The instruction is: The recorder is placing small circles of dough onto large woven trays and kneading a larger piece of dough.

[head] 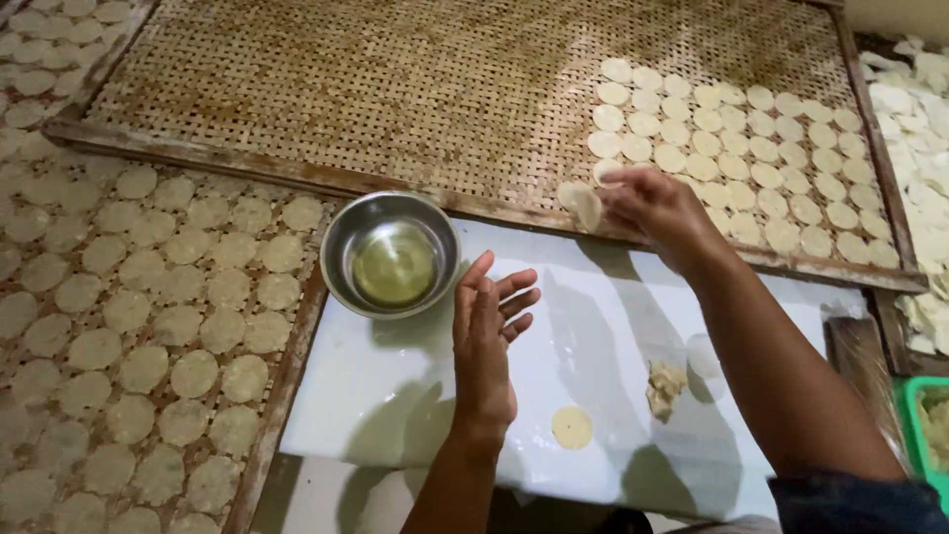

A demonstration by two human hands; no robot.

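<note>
My right hand [660, 210] reaches to the near edge of a woven bamboo tray [346, 89] and holds a thin round dough disc [583, 206] in its fingertips, beside rows of several pale discs [732, 148] laid on the tray's right part. My left hand [486, 336] hovers open, fingers apart, over a white board [395, 386], just right of a steel bowl [390, 254] with clear yellowish liquid. On the board lie one flattened disc [572, 427] and a small lump of dough [664, 386].
A second woven tray [280, 391] at the left is covered with several discs. Loose white pieces [914, 109] pile up at the far right. A green container [924, 425] sits at the right edge.
</note>
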